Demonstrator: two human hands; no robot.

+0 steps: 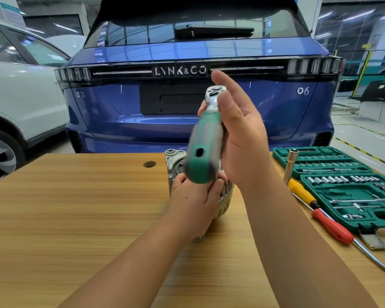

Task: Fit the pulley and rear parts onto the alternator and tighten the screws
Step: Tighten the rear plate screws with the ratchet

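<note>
Head view, largest first: a blue car (198, 103) fills the background, its tailgate lettered LYNK&CO, with a white car (20, 90) to its left. In front of them lies a wooden table (76, 207), whose far edge sits just before the blue bumper. On the table's right side rests an open green socket set case (347, 187), its rows of sockets and bits showing. Just left of the case lie a screwdriver with a red handle (332, 226) and one with a yellow handle (301, 191), their ends touching or overlapping. A metal socket extension (290, 165) stands tilted by the case's left edge.

Near the table's middle, towards the far edge, sits the alternator (176, 167), a silver ribbed housing largely hidden by the hands. The left hand (193, 203) grips the alternator from the near side, fingers curled round its upper edge. The right hand (238, 134) is raised above it, holding a ratchet wrench (207, 147) with a green and grey handle; the thumb presses near the chrome head while the fingers lie fairly straight behind the handle. The wrench points head-up, its butt end blurred and just over the left hand's fingertips.
</note>
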